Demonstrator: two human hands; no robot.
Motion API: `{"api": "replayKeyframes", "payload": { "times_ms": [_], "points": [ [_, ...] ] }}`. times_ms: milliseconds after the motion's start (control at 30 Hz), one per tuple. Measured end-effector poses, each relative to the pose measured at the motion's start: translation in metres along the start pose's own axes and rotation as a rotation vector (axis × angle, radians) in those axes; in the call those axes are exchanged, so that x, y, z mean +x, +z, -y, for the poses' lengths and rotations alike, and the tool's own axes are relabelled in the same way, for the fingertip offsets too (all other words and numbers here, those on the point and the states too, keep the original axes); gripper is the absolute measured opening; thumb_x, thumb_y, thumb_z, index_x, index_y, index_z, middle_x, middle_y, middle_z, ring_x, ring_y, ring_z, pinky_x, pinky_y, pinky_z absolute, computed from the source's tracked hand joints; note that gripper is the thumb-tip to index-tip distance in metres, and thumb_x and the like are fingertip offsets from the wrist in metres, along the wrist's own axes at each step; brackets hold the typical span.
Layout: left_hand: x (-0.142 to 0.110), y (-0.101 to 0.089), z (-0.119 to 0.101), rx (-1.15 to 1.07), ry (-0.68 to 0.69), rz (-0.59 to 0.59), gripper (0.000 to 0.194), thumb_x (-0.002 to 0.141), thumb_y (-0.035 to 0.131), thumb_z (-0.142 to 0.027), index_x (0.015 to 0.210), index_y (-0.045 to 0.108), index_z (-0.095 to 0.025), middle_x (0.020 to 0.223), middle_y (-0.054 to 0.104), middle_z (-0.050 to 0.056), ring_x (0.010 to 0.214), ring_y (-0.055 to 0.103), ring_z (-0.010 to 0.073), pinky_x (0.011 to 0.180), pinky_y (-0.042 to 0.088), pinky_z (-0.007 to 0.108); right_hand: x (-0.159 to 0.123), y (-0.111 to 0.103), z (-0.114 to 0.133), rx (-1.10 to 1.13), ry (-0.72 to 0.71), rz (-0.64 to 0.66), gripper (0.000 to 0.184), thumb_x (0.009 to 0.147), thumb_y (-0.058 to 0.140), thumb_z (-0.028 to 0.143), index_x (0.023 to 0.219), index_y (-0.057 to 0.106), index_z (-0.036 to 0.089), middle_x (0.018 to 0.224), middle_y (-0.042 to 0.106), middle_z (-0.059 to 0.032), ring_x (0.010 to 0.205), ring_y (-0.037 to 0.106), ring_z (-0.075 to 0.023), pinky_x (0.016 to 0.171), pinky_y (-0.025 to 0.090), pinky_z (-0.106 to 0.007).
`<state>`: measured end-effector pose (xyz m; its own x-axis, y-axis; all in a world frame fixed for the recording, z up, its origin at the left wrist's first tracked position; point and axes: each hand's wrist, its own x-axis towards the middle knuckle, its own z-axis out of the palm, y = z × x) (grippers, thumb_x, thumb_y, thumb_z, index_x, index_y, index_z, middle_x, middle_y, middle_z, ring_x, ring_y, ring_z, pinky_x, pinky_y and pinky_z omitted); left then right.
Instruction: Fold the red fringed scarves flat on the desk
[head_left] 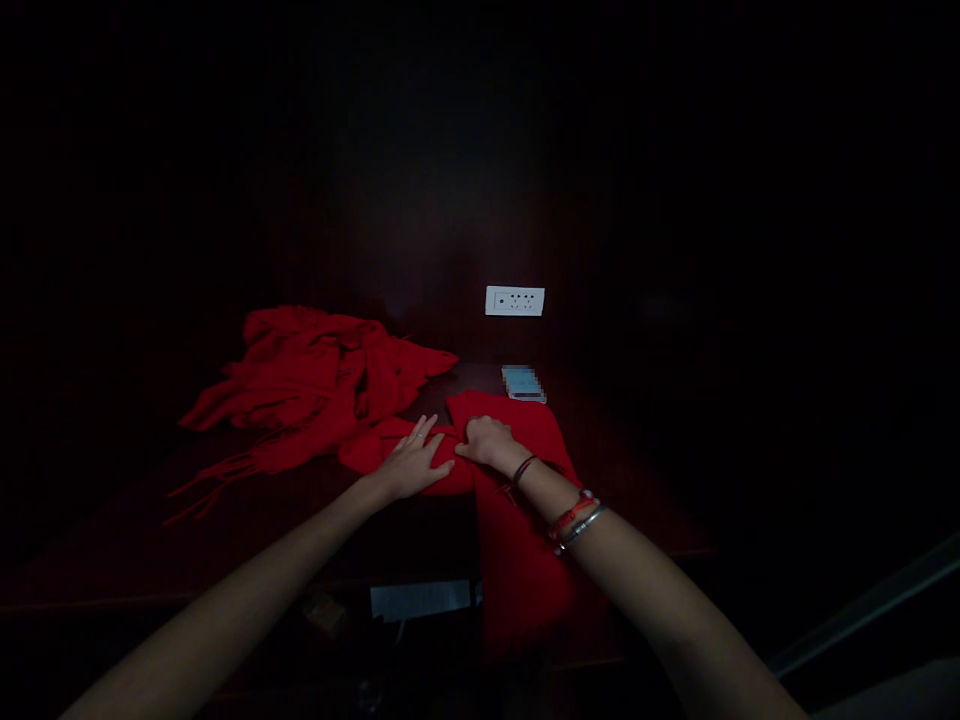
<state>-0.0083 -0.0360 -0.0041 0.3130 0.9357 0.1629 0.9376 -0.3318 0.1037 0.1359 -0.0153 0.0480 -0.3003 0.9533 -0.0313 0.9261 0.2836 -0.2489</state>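
Observation:
A red fringed scarf [525, 560] lies folded on the dark tabletop, one fringed end hanging over the front edge. My left hand [412, 465] rests flat on its left part, fingers spread, with a ring on one finger. Close to it, my right hand [487, 442] has its fingers curled into the cloth near the upper fold. Bracelets circle my right wrist and forearm. To the left is a crumpled heap of red fringed cloth [315, 375]. Whether the heap and the folded scarf are one piece, I cannot tell.
A phone-like flat object [523, 383] with a blurred screen lies behind the scarf. On the dark back wall is a white socket panel [514, 301]. Below the tabletop, a pale sheet-like thing [420, 600] and a small brownish box [325, 612] show dimly. The surroundings are very dark.

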Motion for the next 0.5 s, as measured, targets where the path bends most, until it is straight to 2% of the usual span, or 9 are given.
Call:
{"api": "replayKeyframes", "payload": {
  "times_ms": [100,200,300,367,433,500],
  "points": [
    [-0.003,-0.003,-0.002,-0.009,-0.024,-0.023,0.061,0.073,0.034,-0.053,0.118,0.038,-0.012,0.136,0.006,0.012,0.122,0.002,0.0271,0.093,0.023,0.043,0.012,0.002,0.009,0.139,0.100,-0.058,0.024,0.064,0.053,0.011,0.086,0.061,0.009,0.097,0.057,-0.0201,0.095,0.049,-0.0328,0.078,0.035,-0.046],
    [-0.005,-0.004,-0.003,-0.013,-0.009,-0.059,0.057,0.073,0.036,-0.051,0.117,0.040,-0.014,0.136,0.004,0.010,0.122,0.003,0.0280,0.092,0.025,0.043,0.023,-0.004,-0.002,0.254,0.123,-0.115,0.020,0.063,0.049,0.004,0.079,0.061,0.007,0.095,0.057,-0.0208,0.095,0.050,-0.0308,0.078,0.036,-0.040],
    [-0.006,-0.005,-0.004,0.005,0.067,-0.126,0.049,0.075,0.039,-0.045,0.115,0.043,-0.018,0.137,0.003,0.007,0.122,0.004,0.0278,0.092,0.025,0.042,0.031,-0.018,-0.030,0.409,0.168,-0.179,0.016,0.066,0.048,0.010,0.078,0.059,0.007,0.087,0.059,-0.0193,0.088,0.054,-0.0267,0.073,0.040,-0.033],
    [-0.008,-0.007,-0.005,0.015,0.151,-0.155,0.043,0.077,0.039,-0.040,0.115,0.043,-0.021,0.137,0.003,0.005,0.123,0.004,0.0265,0.092,0.025,0.040,0.029,-0.030,-0.056,0.550,0.196,-0.216,0.019,0.070,0.041,0.012,0.080,0.056,0.007,0.080,0.061,-0.0149,0.078,0.057,-0.0206,0.066,0.043,-0.027],
    [-0.010,-0.008,-0.005,0.004,0.239,-0.122,0.039,0.079,0.036,-0.034,0.116,0.041,-0.023,0.137,0.006,0.003,0.123,0.006,0.0243,0.093,0.025,0.039,0.021,-0.039,-0.085,0.694,0.210,-0.252,0.023,0.072,0.032,0.010,0.082,0.052,0.008,0.074,0.061,-0.0103,0.070,0.058,-0.0151,0.061,0.045,-0.022],
    [-0.013,-0.010,-0.004,-0.031,0.315,-0.013,0.038,0.082,0.030,-0.029,0.120,0.035,-0.028,0.136,0.014,0.000,0.122,0.013,0.0201,0.094,0.022,0.038,0.007,-0.044,-0.114,0.814,0.216,-0.295,0.022,0.071,0.029,0.010,0.077,0.050,0.011,0.069,0.060,-0.0071,0.067,0.057,-0.0134,0.059,0.045,-0.021]
  ]
}}
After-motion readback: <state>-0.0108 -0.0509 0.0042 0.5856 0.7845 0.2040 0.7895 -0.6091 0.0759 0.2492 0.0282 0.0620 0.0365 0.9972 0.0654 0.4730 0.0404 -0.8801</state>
